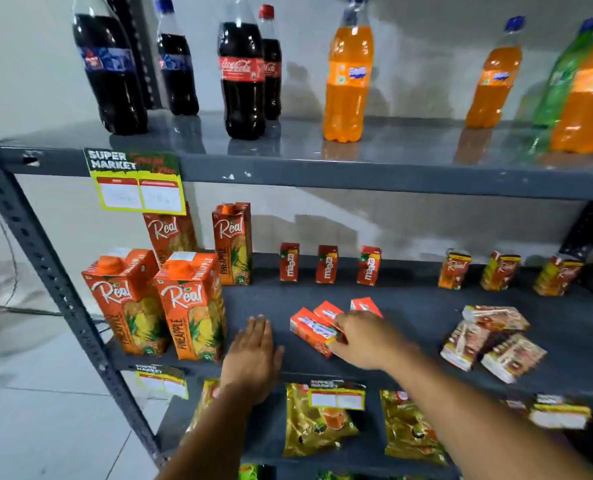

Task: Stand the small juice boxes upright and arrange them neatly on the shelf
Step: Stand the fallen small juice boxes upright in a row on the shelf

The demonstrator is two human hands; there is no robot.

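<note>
1. Where things are: three small red juice boxes point(314, 332) lie flat on the middle shelf point(409, 306), bunched together near the front edge. Three more of the same red kind point(328, 264) already stand upright in a row at the back, with gaps between them. Off to the right, a pile of toppled pale boxes point(492, 337) also needs sorting, with three upright ones point(499, 270) behind it.

2. Hands: the right hand point(364, 336) sits on the near end of the front red box, fingers curled over it. It looks like contact, but I can't tell if it's a proper grip yet. The left hand point(253, 348) is spread flat and holding nothing, resting on bare shelf just beside the big pineapple cartons point(191, 306).

3. Handling guess: these should be light, fairly stiff cartons that dent if squeezed hard. The glossy faces probably slide easily on the smooth shelf.

4. Where I'd grab: pinch across the two narrow sides near the middle, not the broad faces, then tip it onto its base.

5. Watch out: tall and narrow, so a nudge could domino the back row.
</note>
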